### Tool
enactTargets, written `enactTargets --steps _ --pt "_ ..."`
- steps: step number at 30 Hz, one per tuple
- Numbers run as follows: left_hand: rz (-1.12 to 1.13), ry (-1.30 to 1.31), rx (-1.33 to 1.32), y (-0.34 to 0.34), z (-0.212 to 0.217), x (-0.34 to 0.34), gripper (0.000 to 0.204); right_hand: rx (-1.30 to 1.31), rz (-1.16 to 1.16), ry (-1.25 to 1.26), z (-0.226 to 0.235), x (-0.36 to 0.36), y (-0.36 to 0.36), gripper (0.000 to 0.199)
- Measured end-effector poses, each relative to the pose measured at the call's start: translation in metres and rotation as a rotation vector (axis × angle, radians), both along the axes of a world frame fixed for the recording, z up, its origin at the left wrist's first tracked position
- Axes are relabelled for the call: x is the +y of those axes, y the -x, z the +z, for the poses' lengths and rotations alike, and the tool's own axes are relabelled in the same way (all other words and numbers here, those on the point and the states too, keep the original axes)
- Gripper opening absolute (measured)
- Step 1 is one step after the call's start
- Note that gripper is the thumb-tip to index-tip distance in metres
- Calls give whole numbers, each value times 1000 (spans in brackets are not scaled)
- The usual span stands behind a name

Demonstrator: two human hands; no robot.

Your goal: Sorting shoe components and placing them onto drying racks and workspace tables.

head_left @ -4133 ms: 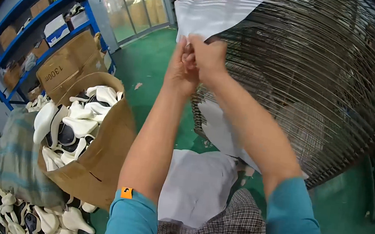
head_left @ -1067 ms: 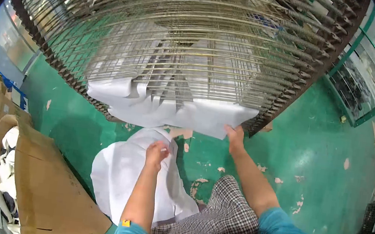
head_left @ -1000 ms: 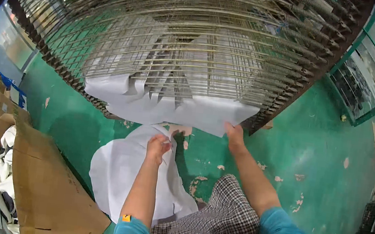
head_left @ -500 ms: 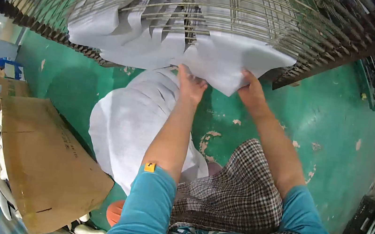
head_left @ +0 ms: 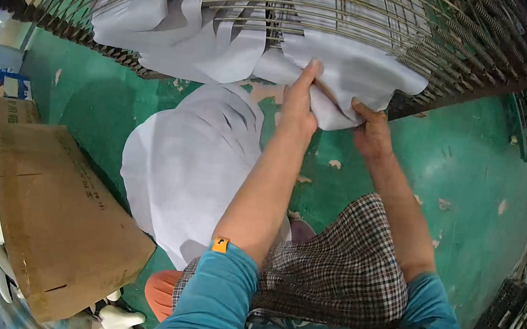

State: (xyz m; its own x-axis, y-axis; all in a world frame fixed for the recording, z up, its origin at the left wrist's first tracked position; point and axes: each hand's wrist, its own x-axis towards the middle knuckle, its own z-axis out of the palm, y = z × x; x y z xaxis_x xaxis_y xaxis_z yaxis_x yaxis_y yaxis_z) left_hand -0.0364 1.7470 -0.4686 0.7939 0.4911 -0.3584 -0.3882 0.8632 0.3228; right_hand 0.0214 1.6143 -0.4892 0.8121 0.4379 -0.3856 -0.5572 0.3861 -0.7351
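Observation:
A pale grey-white sheet (head_left: 369, 72) hangs over the front of the wire rack (head_left: 363, 12), its lower part folded between my hands. My left hand (head_left: 299, 106) is closed on the sheet's left side, thumb up on the fold. At the lower right edge, my right hand (head_left: 373, 132) pinches the same sheet between thumb and fingers. To the left, several similar sheets (head_left: 218, 55) droop from the rack. Below them a heap of white sheets (head_left: 177, 160) lies fanned out on the floor, beside my left forearm.
A large cardboard box (head_left: 63, 218) with white pieces inside stands at the left, and white glove-like pieces (head_left: 119, 322) lie near its lower corner. Coil springs (head_left: 478, 26) line the rack's right side. A dark crate (head_left: 502, 314) sits at the far right on the green floor (head_left: 470, 212).
My left hand has moved right and up, now gripping the sheet higher. The sheet's lower part has been folded over. My right hand has shifted slightly right.

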Motion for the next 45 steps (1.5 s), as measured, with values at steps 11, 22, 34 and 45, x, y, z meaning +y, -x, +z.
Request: enactTargets --steps 11,22,34,45 --pt "118 -140 356 -6 8 -12 28 -39 12 230 26 -1 -23 39" --pt "-67 -39 408 188 60 -66 29 -59 491 414 75 -82 115 59" --pt "292 -179 291 334 179 -54 56 -388 1095 -247 178 21 194 42" --pt "728 -616 137 368 262 20 52 -643 1132 -773 279 142 240 34"
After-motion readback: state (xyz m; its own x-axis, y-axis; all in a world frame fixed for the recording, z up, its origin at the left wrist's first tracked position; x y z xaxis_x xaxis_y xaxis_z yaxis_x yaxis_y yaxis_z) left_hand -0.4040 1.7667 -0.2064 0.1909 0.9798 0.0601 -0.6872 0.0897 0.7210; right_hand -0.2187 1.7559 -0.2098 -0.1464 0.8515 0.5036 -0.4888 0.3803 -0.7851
